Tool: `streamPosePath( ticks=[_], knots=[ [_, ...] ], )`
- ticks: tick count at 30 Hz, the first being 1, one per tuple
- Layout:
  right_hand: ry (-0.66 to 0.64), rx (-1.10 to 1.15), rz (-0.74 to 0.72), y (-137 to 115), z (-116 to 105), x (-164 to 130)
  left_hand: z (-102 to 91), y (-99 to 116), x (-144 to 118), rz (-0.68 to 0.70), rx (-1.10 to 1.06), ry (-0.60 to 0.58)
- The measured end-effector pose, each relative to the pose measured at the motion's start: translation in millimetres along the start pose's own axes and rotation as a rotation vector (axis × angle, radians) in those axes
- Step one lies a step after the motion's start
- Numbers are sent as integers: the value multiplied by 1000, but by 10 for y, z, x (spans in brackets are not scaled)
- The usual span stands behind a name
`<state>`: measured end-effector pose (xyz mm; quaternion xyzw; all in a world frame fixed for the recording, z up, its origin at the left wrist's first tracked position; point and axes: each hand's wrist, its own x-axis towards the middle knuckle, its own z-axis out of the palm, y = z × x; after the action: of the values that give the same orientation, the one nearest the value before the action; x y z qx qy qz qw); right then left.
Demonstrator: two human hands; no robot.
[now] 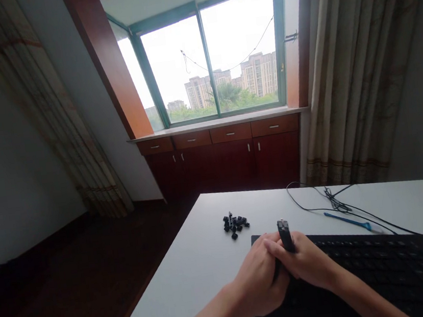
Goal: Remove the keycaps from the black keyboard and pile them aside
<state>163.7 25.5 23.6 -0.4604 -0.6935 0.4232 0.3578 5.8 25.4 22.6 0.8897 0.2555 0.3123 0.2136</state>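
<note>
my left hand [262, 278], right hand [309, 257]: fingers [279, 250] clasped around black object [285, 234] above keyboard [387, 268], presumably for steadiness. small black pieces [238, 222] heaped on surface [195, 273], likely against scattering.

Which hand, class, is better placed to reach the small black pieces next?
Probably the left hand: it is nearer the small black pieces, while the right hand is farther across, over the keyboard. Both appear closed around the black object, so the left may need freeing first.
</note>
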Motion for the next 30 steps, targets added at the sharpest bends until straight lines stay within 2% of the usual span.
streamPosePath(
  ticks=[2, 6, 11, 16, 21, 26, 30],
  knots=[
    [112, -5, -81, 11, 57, 0, 21, -1, 17, -2, 3, 14],
    [202, -28, -90, 65, 127, -1, 88, -32, 23, 20, 65, 6],
    [317, -33, -77, 140, 164, 2, 199, -155, -77, 70, 273, -115],
    [355, -27, -96, 156, 174, 0, 242, -225, -134, 7, 315, -196],
    [374, 12, -116, 134, 169, -18, 233, -204, -108, 9, 276, -159],
    [480, 83, -72, 108, 171, -16, 194, -130, -76, -22, 211, -106],
    [433, 23, -56, 130, 178, 4, 161, -86, -58, -42, 210, -109]
  ],
)
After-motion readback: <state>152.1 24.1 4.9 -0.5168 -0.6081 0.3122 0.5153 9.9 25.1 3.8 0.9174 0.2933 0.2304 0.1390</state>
